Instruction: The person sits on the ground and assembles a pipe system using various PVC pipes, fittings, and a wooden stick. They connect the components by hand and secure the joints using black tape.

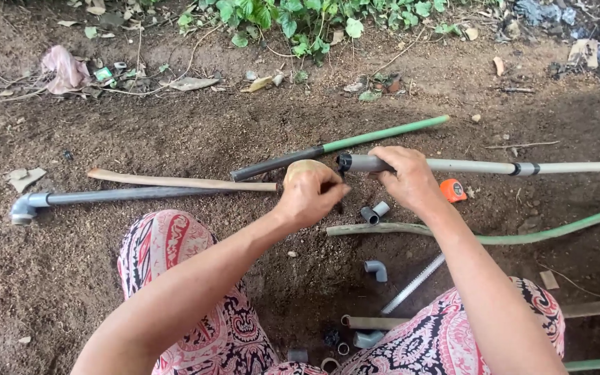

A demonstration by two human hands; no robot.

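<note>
Soil (105,278) filled most of what I saw, with several long pipes lying across it. Largest in reach was the grey pipe (487,167), running off to the right; my right hand (407,177) wrapped around it near its open end, fingers closed on it. My left hand (310,194) sat right at that end, fingers pinched together; I couldn't tell what they held. Small grey couplings (375,212) lay just below, and an orange tape measure (453,190) beside my right wrist.
</note>
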